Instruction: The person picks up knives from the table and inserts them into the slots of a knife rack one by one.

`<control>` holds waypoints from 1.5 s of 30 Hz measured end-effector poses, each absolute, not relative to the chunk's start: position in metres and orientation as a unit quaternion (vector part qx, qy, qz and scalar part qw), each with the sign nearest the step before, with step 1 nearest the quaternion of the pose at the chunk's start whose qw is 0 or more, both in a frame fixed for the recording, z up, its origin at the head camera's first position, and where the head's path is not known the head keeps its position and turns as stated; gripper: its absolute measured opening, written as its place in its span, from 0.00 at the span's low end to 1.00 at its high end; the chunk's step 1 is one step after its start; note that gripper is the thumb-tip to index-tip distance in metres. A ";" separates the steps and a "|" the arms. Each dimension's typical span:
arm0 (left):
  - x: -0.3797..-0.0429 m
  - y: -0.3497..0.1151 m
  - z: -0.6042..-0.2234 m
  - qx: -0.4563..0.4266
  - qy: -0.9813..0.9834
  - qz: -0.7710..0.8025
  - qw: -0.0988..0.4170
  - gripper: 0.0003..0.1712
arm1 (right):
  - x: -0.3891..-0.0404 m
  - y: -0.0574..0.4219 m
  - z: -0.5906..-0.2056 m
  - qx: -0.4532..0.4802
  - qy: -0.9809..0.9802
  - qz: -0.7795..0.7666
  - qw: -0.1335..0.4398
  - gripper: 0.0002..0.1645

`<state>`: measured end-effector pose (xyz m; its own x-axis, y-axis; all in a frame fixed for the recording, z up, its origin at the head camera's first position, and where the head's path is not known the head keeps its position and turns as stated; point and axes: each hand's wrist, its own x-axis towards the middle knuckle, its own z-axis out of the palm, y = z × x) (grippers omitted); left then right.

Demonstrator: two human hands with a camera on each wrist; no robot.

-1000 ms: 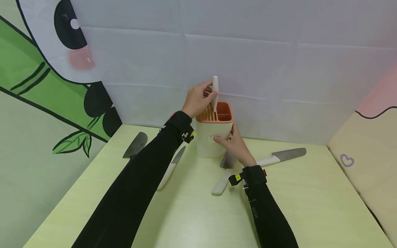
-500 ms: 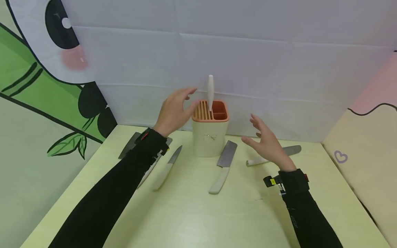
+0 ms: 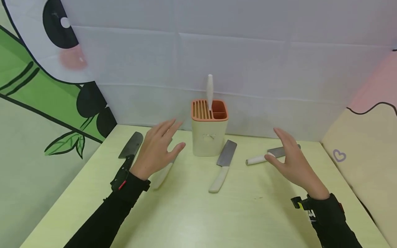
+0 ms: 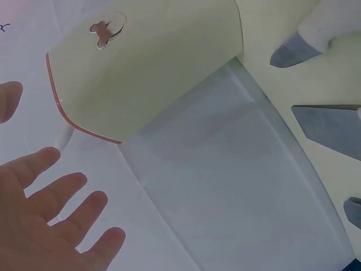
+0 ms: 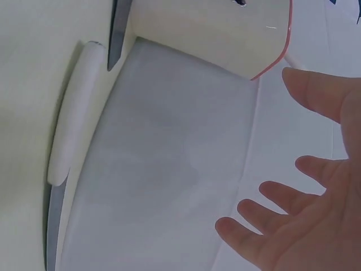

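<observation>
A cream knife block [image 3: 208, 141] with an orange slotted top stands against the back wall. From its slots a white handle [image 3: 210, 91] sticks up; whatever is below the handle is hidden inside. My left hand [image 3: 156, 150] hovers with spread fingers over the knives at the left, holding nothing. Partly under it lies a white-handled knife [image 3: 162, 178]. On the other side my right hand [image 3: 294, 165], also holding nothing, is raised near another white-handled knife [image 3: 256, 160] and partly covers its blade. Between the hands lies a white-handled cleaver [image 3: 227, 153], its blade beside the block.
At the far left lies a black-handled knife [image 3: 131, 144] with a broad blade. A white sheet [image 3: 260, 69] hangs behind the pale table [image 3: 198, 217], with printed panels on both sides.
Both hands have come away from the block and its upright white handle. The left has let go and moved down and left; the right has let go and moved to the right.
</observation>
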<state>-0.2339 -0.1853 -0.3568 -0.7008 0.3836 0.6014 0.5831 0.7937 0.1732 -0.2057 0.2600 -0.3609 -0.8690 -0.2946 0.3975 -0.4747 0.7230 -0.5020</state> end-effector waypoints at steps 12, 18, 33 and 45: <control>-0.230 -0.177 -0.390 -0.183 -0.933 -0.142 0.276 0.42 | -0.252 0.319 -0.386 0.219 -0.925 0.257 0.172 0.58; -0.237 -0.177 -0.407 -0.151 -0.949 -0.127 0.247 0.43 | -0.276 0.334 -0.396 0.225 -0.928 0.253 0.156 0.57; -0.239 -0.157 -0.428 -0.173 -0.951 -0.186 0.178 0.45 | -0.307 0.340 -0.406 0.287 -0.927 0.194 0.142 0.49; -0.225 -0.127 -0.422 -0.216 -0.917 -0.287 0.172 0.41 | -0.351 0.325 -0.418 0.359 -0.913 0.169 0.092 0.39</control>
<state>-0.2255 -0.1274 -0.4220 -0.8479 0.2975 0.4388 0.4945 0.7421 0.4526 -0.3509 0.3246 -0.4181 -0.7253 -0.6242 0.2904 -0.6868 0.6850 -0.2432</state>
